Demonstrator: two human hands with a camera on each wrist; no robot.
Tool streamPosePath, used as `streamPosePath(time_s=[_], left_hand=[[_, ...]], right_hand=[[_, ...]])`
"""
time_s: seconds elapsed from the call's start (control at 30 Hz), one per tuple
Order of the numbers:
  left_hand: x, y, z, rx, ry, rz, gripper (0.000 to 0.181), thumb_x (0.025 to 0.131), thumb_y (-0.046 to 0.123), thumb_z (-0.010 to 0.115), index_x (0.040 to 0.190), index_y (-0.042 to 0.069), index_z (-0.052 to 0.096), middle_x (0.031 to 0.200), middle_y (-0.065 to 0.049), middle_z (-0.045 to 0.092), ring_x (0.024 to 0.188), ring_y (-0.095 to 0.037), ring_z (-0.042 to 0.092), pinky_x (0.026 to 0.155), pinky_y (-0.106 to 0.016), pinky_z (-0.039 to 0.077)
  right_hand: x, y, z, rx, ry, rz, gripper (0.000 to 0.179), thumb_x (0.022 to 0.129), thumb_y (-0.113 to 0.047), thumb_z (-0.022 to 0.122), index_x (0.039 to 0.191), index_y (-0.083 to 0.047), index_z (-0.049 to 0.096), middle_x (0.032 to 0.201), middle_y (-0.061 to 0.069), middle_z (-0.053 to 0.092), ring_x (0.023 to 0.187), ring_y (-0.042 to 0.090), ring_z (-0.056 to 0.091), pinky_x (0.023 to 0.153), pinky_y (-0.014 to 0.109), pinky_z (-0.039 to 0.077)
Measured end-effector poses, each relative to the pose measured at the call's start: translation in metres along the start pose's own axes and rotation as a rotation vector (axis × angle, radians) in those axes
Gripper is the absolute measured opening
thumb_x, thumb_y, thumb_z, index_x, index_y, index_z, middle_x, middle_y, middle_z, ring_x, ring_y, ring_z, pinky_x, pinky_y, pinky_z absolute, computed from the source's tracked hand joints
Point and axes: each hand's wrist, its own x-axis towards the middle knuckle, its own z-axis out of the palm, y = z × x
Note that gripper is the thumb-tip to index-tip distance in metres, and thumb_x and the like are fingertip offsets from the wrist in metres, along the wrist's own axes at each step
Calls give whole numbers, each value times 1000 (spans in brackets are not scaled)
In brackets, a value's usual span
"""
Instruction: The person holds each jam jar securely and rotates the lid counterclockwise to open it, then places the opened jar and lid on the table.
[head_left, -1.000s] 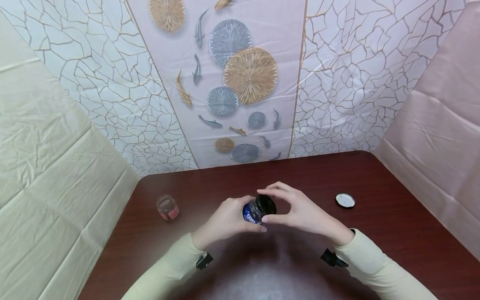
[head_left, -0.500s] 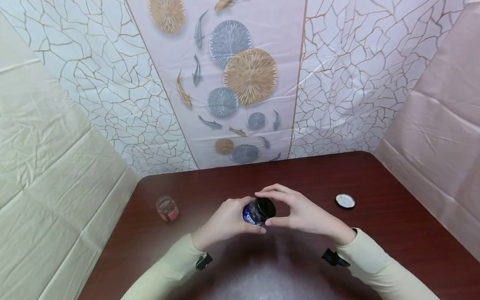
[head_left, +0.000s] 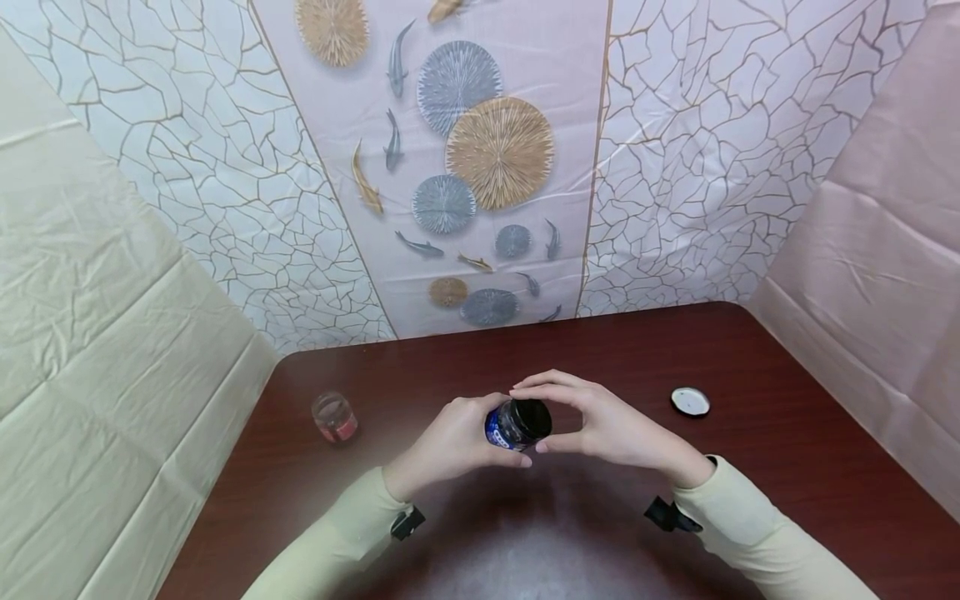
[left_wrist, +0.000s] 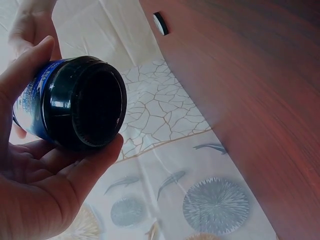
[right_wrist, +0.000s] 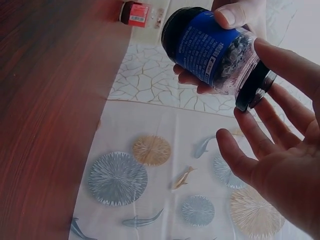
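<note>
My left hand [head_left: 457, 437] grips a glass jar [head_left: 504, 427] with a blue label, held tilted above the table. The jar's dark base [left_wrist: 100, 102] faces the left wrist camera. Dark bits show through the clear glass near its neck in the right wrist view. A black lid [head_left: 531, 419] sits on the jar's mouth, turned toward my right hand [head_left: 600, 421]. The right thumb and index finger stand at opposite edges of the lid [right_wrist: 254, 86], pinching it. The other right fingers are spread beside it.
Another glass jar [head_left: 334, 417] with a red label stands at the table's left. A loose lid [head_left: 690, 402], white inside and black-rimmed, lies at the right. The dark red-brown table [head_left: 615, 358] meets patterned cloth at the back and plain cloth on both sides.
The right thumb has slid slightly down and to the right along the lid's edge, with the right hand shifting a little. The left hand stays nearly still, still gripping the jar.
</note>
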Motion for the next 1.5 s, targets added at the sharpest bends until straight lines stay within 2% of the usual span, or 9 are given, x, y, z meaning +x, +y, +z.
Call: streamPosePath(time_s=[0.1,0.2,0.47,0.63,0.8,1.03,1.27,1.5], left_hand=[[0,0,0,-6,-4,1,64,71,43,91,120,12,66,97,6,71,79,-2,63,72,-21,51],[0,1,-1,-15,-4,4,64,71,42,91,121,11,66,99,5,71,80,-2,63,72,-21,51],[1,1,-2,-8,9,-10,63,71,43,91,120,12,66,97,6,70,78,-4,62,71,-23,51],[-1,3,-1,-25,21,-23,62,71,44,90,120,14,67,95,8,69,76,-4,62,68,-23,51],[0,4,-1,-40,27,-8,60,73,45,89,120,15,67,95,10,69,77,-4,62,69,-23,51],[0,4,0,-56,23,-37,63,71,47,89,121,16,67,95,9,70,76,-3,62,67,-23,51],[-1,4,0,-58,20,-44,64,71,46,90,122,15,66,96,8,70,77,-3,62,68,-23,51],[-2,4,0,-57,1,-40,67,71,46,90,124,14,66,99,8,71,81,-3,63,71,-23,52]], right_hand=[[-1,1,0,2,2,-3,62,82,-13,85,139,-13,60,139,1,56,128,19,53,106,27,41],[-2,1,1,5,10,27,67,82,-18,86,142,-14,57,141,1,55,129,20,52,106,29,41],[-4,-2,11,55,119,262,91,76,-39,89,152,-17,45,140,4,58,121,22,59,100,49,47],[-4,-5,19,69,150,322,88,75,-44,89,150,-21,48,144,-4,56,129,20,53,105,50,42],[-2,-9,21,64,185,335,80,77,-46,86,146,-24,53,145,-8,55,136,16,47,107,49,40],[-4,-8,24,82,214,353,71,79,-44,85,142,-25,58,143,-9,57,135,17,49,107,50,40],[-7,-7,23,123,200,351,66,81,-41,84,140,-30,59,142,-8,57,134,17,49,107,51,39],[-8,-1,18,102,142,284,65,81,-41,84,140,-32,58,139,-11,55,132,13,49,108,49,39]])
